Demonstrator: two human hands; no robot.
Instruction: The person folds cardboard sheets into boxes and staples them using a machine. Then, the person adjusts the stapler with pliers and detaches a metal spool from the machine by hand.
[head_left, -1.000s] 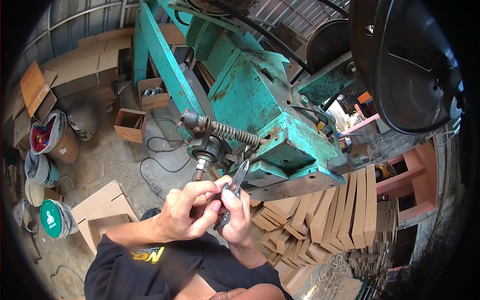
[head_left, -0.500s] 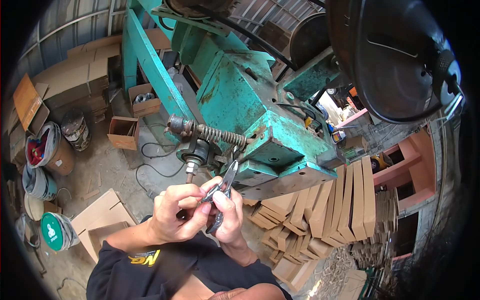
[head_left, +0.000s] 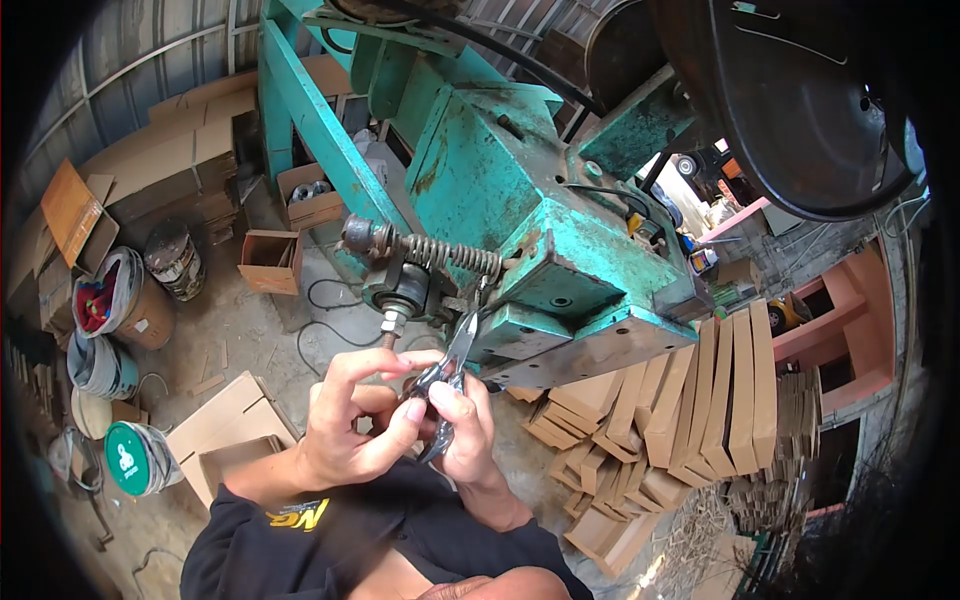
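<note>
Pliers [head_left: 462,345] with dark handles are held in my right hand [head_left: 466,430], jaws pointing up toward the machine. My left hand [head_left: 355,415] is beside it, thumb and forefinger pinched at the pliers' other handle; whether they also hold something small cannot be made out. Just above the hands are a coil spring [head_left: 450,252] and a threaded bolt with nuts [head_left: 393,322] on the worn green machine [head_left: 480,180]. The pliers' tips are close below the spring's right end; contact is unclear.
Stacked cardboard pieces [head_left: 690,410] stand at the lower right. Buckets [head_left: 140,460], small open boxes [head_left: 270,262] and a flat carton [head_left: 235,425] are on the floor at left. A large dark wheel [head_left: 790,110] hangs at upper right. A cable lies near the bolt.
The whole scene has shifted slightly right in view. Both hands stay together at the pliers, which are tilted much as before.
</note>
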